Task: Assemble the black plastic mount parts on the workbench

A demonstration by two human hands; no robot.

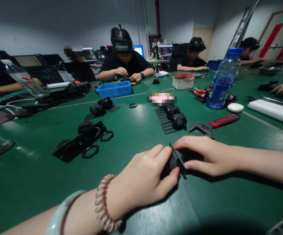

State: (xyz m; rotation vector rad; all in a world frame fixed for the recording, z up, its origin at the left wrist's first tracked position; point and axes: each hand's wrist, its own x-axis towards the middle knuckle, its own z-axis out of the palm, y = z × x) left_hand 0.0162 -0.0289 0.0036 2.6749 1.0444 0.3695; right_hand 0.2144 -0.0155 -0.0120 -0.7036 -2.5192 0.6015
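My left hand [146, 173] is closed around the near-left side of a black plate with a round fitting [178, 160], low and right of centre. From the other side, my right hand [205, 155] grips the same part, its thumb at the plate's edge and its fingers over the top. The plate stands tilted between both hands, and much of the fitting is hidden. Just beyond my right hand lies an adjustable wrench [223, 121] with a red and black handle. Left of my left hand, another black plate [80, 142] rests beside two black ring nuts [90, 151].
The green table [122, 130] also holds black parts on a slotted plate [173, 120], another such set [101, 107], a blue tray [114, 88], a small box [183, 82], a water bottle [223, 81] and a white bar [273, 111]. Several people sit around it.
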